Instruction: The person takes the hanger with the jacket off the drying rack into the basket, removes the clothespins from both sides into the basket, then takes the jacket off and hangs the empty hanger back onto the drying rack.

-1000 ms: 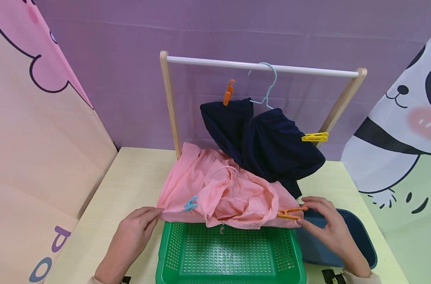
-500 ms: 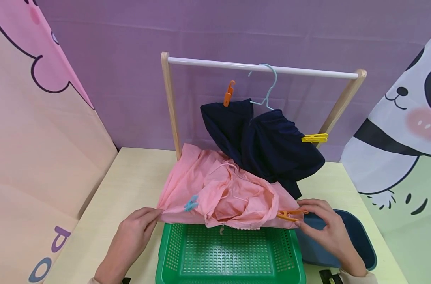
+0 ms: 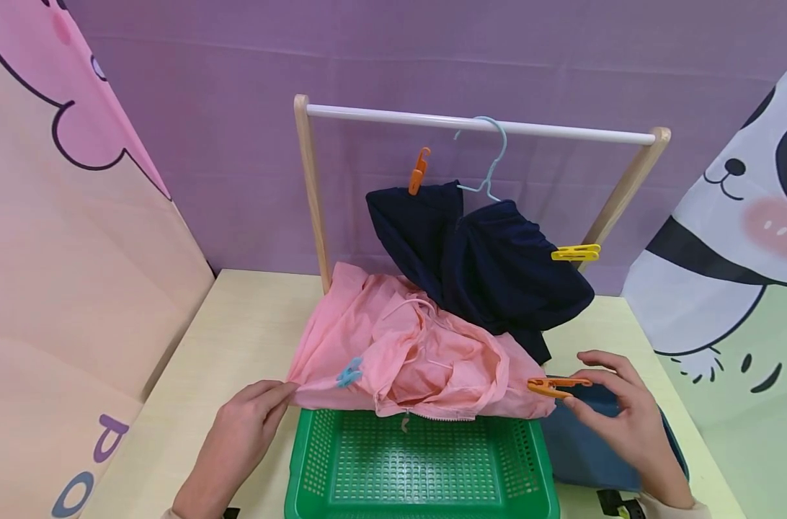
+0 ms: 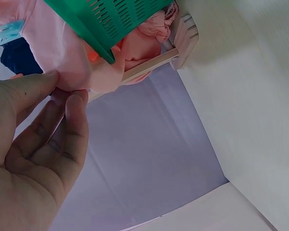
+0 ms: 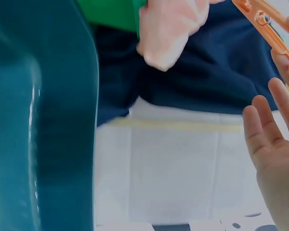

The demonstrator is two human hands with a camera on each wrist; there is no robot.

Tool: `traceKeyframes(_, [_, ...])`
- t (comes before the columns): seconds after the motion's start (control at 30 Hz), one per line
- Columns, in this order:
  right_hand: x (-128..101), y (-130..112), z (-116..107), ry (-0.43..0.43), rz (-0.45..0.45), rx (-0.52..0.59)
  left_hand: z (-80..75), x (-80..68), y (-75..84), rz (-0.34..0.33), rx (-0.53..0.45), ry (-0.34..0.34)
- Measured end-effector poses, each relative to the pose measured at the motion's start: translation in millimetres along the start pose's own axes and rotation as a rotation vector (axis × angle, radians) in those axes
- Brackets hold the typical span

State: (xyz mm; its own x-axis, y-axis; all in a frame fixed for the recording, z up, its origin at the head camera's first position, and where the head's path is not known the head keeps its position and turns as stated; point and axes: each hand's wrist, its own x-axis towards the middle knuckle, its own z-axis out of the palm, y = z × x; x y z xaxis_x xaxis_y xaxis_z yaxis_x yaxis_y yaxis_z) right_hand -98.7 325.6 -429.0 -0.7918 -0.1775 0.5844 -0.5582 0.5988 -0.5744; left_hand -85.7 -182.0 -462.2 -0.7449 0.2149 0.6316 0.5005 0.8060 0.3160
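Observation:
My left hand (image 3: 251, 425) pinches the left edge of a pink zip-up garment (image 3: 341, 310) between thumb and fingertips; the left wrist view shows that pinch on the pink cloth (image 4: 70, 57) closely. An orange clothespin (image 3: 556, 387) is pinched between thumb and fingers of my right hand (image 3: 627, 411), just right of the garment's right edge. In the right wrist view the same clothespin (image 5: 265, 29) is apart from the pink cloth. A light blue clothespin (image 3: 349, 372) sits on the garment's left part.
A green basket (image 3: 549, 476) stands below the garment, with a dark blue bin (image 3: 575, 461) at its right. Behind, a dark navy garment (image 3: 517, 267) hangs by a light blue hanger (image 3: 497, 151) from a white-barred rack (image 3: 393, 115). Orange (image 3: 418, 171) and yellow (image 3: 575, 252) clothespins sit on it.
My right hand has moved right with the orange clothespin, which has come away from the pink garment's right edge. My left hand keeps its place on the garment.

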Motion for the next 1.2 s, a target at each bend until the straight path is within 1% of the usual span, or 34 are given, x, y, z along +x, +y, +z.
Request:
traceKeyframes(0.07, [-0.5,1.2,-4.8,0.002,0.014,-0.02,-0.3,0.0,0.0,-0.002,0.0,-0.001])
traceKeyframes(0.13, [-0.7,2.6,-9.9,-0.005,0.035,-0.063,-0.4,-0.2,0.0,-0.003,0.002,-0.001])
traceKeyframes(0.27, [-0.9,5.2,-21.2,-0.045,0.115,-0.205,0.0,-1.2,0.1,-0.005,0.002,-0.001])
traceKeyframes(0.37, [-0.1,7.4,-29.1,-0.093,0.149,-0.31,0.3,-1.7,0.3,-0.009,0.003,-0.001])
traceKeyframes(0.53, [1.7,19.5,-33.9,-0.201,0.133,-0.43,0.1,-1.7,0.3,-0.011,0.001,0.0])
traceKeyframes(0.7, [0.3,34.9,-26.9,-0.33,0.114,-0.533,0.3,-1.7,-0.1,-0.006,0.002,-0.001])
traceKeyframes(0.8, [0.1,42.1,-21.3,-0.401,0.11,-0.572,0.4,-2.0,-0.2,-0.008,0.005,0.001])
traceKeyframes(0.93, [-0.1,47.3,-15.7,-0.48,0.147,-0.594,0.6,-1.9,0.3,-0.013,0.004,0.004])
traceKeyframes(1.03, [-1.7,49.7,-12.9,-0.505,0.159,-0.601,0.6,-1.6,0.9,-0.016,0.001,0.005])
traceKeyframes(1.2, [-5.0,52.2,-10.3,-0.504,0.139,-0.59,0.2,-0.6,1.4,-0.018,0.003,0.004])
